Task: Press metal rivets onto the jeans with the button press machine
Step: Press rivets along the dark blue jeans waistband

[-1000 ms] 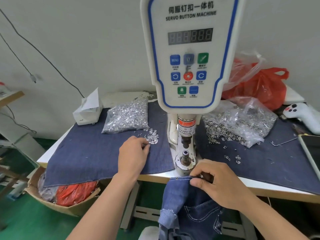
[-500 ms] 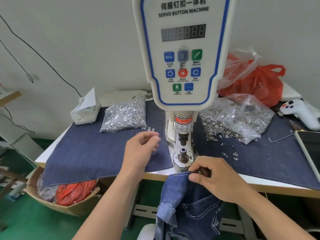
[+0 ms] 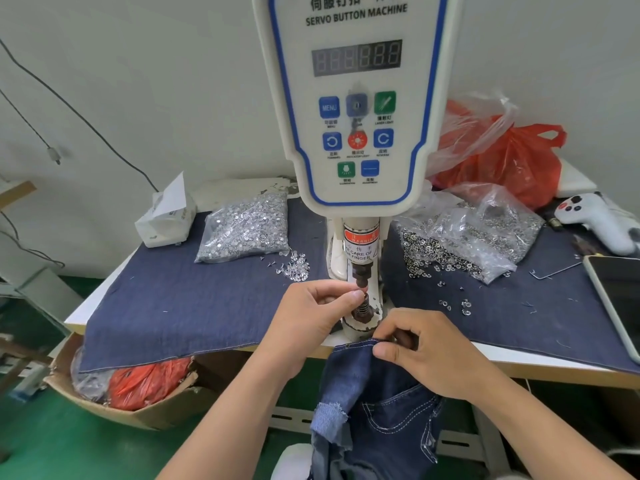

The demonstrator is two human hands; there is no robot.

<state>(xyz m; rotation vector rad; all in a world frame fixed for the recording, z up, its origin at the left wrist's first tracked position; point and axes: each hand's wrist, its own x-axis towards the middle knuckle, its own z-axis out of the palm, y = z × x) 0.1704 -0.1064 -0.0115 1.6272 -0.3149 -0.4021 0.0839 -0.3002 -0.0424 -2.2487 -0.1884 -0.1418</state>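
From the head camera, the button press machine (image 3: 356, 109) stands in the middle of the table (image 3: 540, 367), and all places here are given from it.

Just in front of its lower die (image 3: 362, 311), the left hand (image 3: 308, 323) has its fingers curled together, and the thumb and first finger meet at the gap between the upper punch (image 3: 361, 273) and the die. If a rivet is between these fingertips, it is too small to see, so I cannot tell whether the hand pinches anything.

In front of the machine base, a little to the right, the right hand (image 3: 426, 355) pinches the top edge of the jeans (image 3: 377, 410). The jeans hang down from the front edge of the table, under the machine.

To the left of the machine lies a clear bag of silver rivets (image 3: 246, 226) on a denim cloth (image 3: 180, 306), and some loose rivets (image 3: 294, 268) lie between this bag and the machine. To the right of the machine lies a bag of ring parts (image 3: 474, 233), and behind it a red plastic bag (image 3: 512, 161).
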